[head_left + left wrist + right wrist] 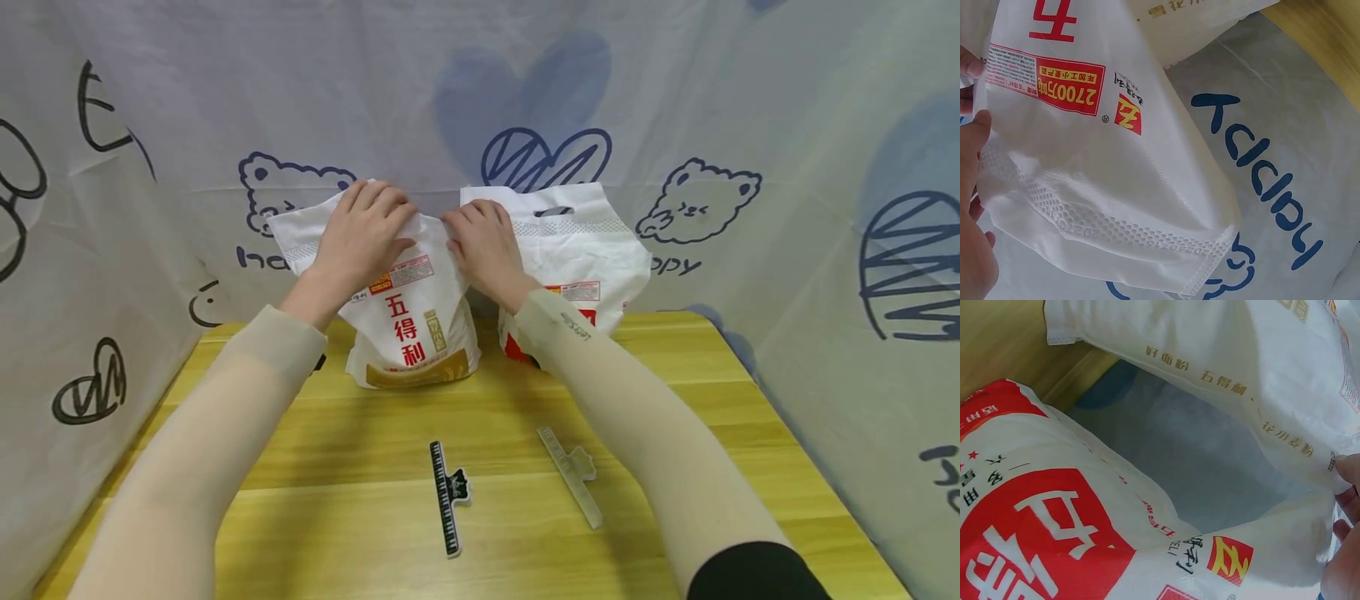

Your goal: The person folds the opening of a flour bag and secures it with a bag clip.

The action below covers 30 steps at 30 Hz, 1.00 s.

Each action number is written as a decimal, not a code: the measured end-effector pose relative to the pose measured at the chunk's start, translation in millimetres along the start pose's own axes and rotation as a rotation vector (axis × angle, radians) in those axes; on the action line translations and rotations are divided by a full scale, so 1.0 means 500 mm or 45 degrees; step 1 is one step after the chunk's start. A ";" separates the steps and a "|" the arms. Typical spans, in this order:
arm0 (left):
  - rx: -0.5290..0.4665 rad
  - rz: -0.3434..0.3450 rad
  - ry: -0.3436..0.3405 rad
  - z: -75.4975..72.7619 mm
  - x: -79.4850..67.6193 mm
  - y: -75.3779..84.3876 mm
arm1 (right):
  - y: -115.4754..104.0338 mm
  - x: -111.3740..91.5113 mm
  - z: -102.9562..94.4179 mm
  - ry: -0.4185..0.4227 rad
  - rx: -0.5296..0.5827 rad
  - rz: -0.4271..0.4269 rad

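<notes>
We see the gold-banded flour bag (450, 333) standing upright on the worktop (360, 483), its red lettering facing us. The left hand (366, 233) grips its top edge, fingers bent over the white plastic with the thumb in front. The right hand (487, 246) has its fingers nearly closed, pinching the bag's right upper corner; we cannot tell whether they also touch the red-printed flour bag (577, 246) just beside it. Nearer us lie a black piano-key clip (447, 500) and, to its right, a frosted clip (570, 479).
</notes>
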<state>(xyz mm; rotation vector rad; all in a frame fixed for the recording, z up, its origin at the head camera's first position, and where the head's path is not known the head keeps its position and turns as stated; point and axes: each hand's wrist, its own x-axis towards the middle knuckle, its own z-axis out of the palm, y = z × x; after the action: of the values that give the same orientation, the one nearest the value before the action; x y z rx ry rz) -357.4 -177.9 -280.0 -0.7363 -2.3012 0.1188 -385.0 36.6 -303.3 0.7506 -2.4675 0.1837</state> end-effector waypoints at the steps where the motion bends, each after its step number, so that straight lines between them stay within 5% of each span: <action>1: -0.005 0.002 0.012 -0.001 -0.001 0.000 | -0.001 0.000 -0.001 0.013 0.009 -0.001; 10: 0.021 0.030 0.132 -0.004 -0.004 -0.006 | -0.003 -0.001 -0.007 0.063 0.119 0.000; 19: 0.044 0.064 0.243 0.005 -0.017 -0.008 | -0.009 -0.014 -0.005 -0.003 0.324 -0.018; 30: -0.006 0.105 0.344 0.005 -0.028 -0.007 | -0.009 -0.041 0.004 0.100 0.426 -0.023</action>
<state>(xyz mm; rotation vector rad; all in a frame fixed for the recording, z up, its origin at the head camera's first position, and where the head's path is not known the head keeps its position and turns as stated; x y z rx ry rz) -352.6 -188.0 -289.4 -0.7981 -2.0165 0.0482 -369.1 41.9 -316.0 0.8840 -2.3822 0.6190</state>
